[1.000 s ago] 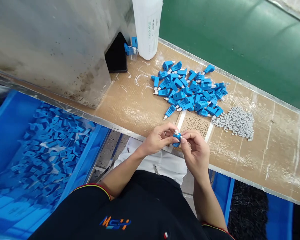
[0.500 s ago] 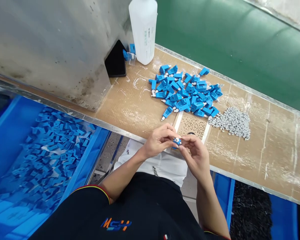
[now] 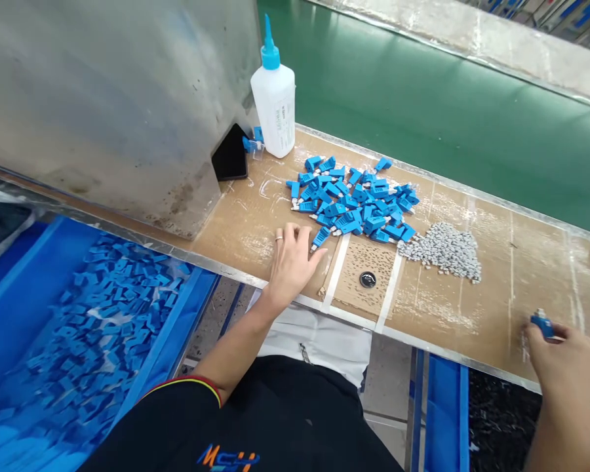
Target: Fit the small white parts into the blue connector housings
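My left hand [image 3: 294, 262] rests on the brown work surface with its fingers apart and nothing in them, close to a blue part [image 3: 320, 237] at the near edge of the pile. My right hand [image 3: 563, 354], far to the right, pinches one blue part [image 3: 541, 324] with its light tip upward. A heap of blue parts with white tips [image 3: 356, 203] lies at the middle of the bench. Beside it is a pile of small grey pieces [image 3: 445, 252]. A round black piece [image 3: 368, 280] sits on the speckled cardboard patch [image 3: 354, 262].
A white bottle [image 3: 275, 108] with a blue nozzle stands behind, near a black phone-like object [image 3: 230, 154] and a metal panel [image 3: 128, 111]. Below left is a blue bin [image 3: 201, 282] of blue parts; below right, a bin of black pieces [image 3: 501, 413]. A green surface [image 3: 398, 111] runs behind.
My hands have separated. The left moved left onto the bench, empty; the right went far right with a blue part. The black round piece is uncovered and the view has shifted.
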`<action>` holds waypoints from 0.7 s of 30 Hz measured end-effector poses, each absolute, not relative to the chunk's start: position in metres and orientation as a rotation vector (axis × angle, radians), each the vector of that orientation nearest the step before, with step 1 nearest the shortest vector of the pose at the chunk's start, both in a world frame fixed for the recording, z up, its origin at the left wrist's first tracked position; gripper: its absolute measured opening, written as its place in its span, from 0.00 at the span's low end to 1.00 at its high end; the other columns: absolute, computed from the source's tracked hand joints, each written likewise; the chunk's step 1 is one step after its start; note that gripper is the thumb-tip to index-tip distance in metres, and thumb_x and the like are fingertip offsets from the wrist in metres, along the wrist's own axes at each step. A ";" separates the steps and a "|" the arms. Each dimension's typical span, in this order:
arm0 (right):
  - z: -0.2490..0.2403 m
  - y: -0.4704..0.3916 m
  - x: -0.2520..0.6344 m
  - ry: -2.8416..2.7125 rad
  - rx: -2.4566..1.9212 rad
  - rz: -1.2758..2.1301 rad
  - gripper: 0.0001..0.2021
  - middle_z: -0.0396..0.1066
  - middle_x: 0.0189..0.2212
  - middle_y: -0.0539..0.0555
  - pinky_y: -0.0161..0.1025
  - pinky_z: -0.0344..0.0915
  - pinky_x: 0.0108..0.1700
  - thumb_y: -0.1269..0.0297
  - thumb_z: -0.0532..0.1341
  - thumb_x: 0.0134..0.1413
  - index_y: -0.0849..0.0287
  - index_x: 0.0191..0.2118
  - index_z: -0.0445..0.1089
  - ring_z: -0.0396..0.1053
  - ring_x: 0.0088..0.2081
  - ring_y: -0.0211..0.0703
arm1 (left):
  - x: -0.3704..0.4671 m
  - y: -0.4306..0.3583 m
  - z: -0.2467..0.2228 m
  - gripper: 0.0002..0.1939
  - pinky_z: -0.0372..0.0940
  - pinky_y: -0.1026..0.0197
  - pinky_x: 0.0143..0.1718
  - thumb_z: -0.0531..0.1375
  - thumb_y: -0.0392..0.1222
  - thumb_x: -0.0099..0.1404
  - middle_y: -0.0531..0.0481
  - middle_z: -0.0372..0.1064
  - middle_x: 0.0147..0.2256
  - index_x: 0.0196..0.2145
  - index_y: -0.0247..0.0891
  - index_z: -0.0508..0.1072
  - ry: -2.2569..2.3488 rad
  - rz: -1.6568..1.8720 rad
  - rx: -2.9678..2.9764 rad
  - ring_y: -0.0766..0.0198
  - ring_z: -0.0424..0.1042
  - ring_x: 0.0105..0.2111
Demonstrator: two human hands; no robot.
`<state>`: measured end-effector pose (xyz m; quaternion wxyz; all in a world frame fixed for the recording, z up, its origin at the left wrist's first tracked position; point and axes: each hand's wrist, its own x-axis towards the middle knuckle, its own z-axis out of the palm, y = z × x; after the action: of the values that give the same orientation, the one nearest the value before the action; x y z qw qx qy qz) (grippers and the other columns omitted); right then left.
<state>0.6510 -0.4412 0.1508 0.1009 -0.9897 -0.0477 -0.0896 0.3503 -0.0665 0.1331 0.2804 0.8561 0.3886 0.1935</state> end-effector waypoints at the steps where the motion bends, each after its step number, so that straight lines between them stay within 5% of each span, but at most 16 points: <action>1: 0.154 -0.449 0.664 -0.151 -2.958 -0.315 0.14 0.61 0.18 0.60 0.60 0.56 0.32 0.42 0.61 0.41 0.45 0.22 0.65 0.69 0.35 0.72 | 0.352 -0.066 0.133 0.12 0.64 0.42 0.53 0.67 0.40 0.63 0.39 0.67 0.47 0.44 0.36 0.74 1.057 0.477 2.332 0.45 0.66 0.49; 5: 0.169 -0.429 0.657 -0.529 -2.839 -0.564 0.18 0.70 0.34 0.66 0.69 0.56 0.46 0.44 0.56 0.51 0.51 0.38 0.73 0.65 0.52 0.78 | 0.349 -0.062 0.140 0.03 0.66 0.46 0.50 0.62 0.35 0.66 0.40 0.71 0.45 0.39 0.37 0.75 0.997 0.488 2.311 0.48 0.70 0.47; 11: 0.157 -0.327 0.580 -0.762 -2.550 0.108 0.19 0.74 0.29 0.59 0.50 0.67 0.36 0.44 0.56 0.54 0.55 0.33 0.70 0.71 0.30 0.53 | 0.331 -0.055 0.142 0.08 0.69 0.60 0.41 0.63 0.39 0.65 0.49 0.77 0.38 0.42 0.38 0.76 0.644 0.621 1.692 0.61 0.76 0.38; 21: 0.135 -0.287 0.579 -0.827 -2.586 0.049 0.10 0.69 0.23 0.54 0.44 0.63 0.34 0.55 0.56 0.54 0.54 0.28 0.65 0.67 0.28 0.48 | 0.334 -0.076 0.118 0.14 0.73 0.60 0.37 0.68 0.50 0.63 0.48 0.77 0.35 0.42 0.38 0.77 0.469 0.657 1.092 0.63 0.77 0.34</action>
<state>0.5785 -0.2873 0.1348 0.2114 -0.9308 -0.2976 0.0177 0.3335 -0.0756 0.1180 0.7782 0.5048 0.2171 0.3039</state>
